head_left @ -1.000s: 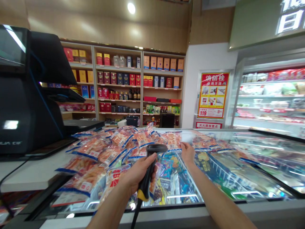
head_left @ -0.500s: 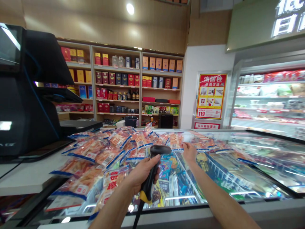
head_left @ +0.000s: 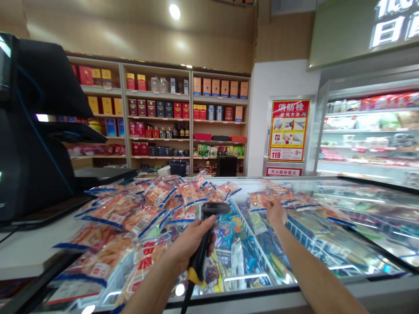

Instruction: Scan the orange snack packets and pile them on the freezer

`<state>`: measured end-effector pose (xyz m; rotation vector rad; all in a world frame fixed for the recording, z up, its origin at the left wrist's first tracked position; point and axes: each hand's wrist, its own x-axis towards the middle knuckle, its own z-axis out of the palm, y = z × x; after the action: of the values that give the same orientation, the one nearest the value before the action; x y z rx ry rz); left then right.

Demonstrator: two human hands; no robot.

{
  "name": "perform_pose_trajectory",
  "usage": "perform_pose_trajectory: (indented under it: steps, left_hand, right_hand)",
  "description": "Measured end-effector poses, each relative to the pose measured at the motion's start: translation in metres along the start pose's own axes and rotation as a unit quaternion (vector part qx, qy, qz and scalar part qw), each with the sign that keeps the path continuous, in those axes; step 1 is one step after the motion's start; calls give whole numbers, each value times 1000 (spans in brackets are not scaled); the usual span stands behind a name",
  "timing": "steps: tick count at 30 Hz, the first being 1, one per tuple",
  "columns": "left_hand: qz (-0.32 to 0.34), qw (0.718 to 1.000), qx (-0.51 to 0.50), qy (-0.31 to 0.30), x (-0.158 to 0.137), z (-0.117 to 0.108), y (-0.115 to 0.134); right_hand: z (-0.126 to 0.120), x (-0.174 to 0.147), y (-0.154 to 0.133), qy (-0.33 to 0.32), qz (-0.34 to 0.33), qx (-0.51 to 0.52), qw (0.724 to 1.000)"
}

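My left hand [head_left: 193, 242] is wrapped round the grip of a black and yellow barcode scanner [head_left: 204, 244], its head pointing away over the freezer glass. Fingers pinched, my right hand [head_left: 276, 213] holds the right edge of a clear food bag [head_left: 258, 201] with orange-pink contents and a blue border. That bag is low over the glass; whether it touches cannot be made out. Left of the scanner lies a heap of similar bags [head_left: 142, 220]. Several more such bags [head_left: 304, 200] lie on the glass to the right of my right hand.
Beneath the freezer's glass lid [head_left: 327, 231] are colourful packets and white wire baskets [head_left: 253, 237]. A black checkout terminal [head_left: 39, 131] stands on a white counter [head_left: 26, 255] at the left. Behind are shelves of boxes [head_left: 157, 109] and, at right, a lit chiller [head_left: 369, 139].
My right hand has moved to the right with the food bag, away from the heap. The scanner stays in my left hand, slightly lower and further left in the picture.
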<state>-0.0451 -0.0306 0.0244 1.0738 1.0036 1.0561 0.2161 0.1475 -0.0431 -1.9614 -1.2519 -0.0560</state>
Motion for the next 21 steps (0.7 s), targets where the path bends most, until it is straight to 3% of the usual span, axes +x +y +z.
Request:
perform_pose_trajectory:
  steps: [7,10,13,15,17,21]
  left_hand:
    - [-6,1000,-4,14,-4,-3,3]
    - [1,1000,8,13,-9,-11,3]
    - [15,999,9,32,-12,-20,1]
    - [18,999,2,40,-15,-25,0]
    - [21,999,-5,40,-18,-28,0]
    - [18,998,-14,50,-27,-34,1]
  right_hand:
    - [-7,9,17,0,59,14,998]
    - [-17,2,8,66,53,30,996]
    - [-25,-12,-12,138,-12,48,989]
    - [-25,-24,-28,99,-80,67,990]
    - [-22,-38,-43,8,-138,85,987]
    - [-17,-76,-69,-153,-235,112,953]
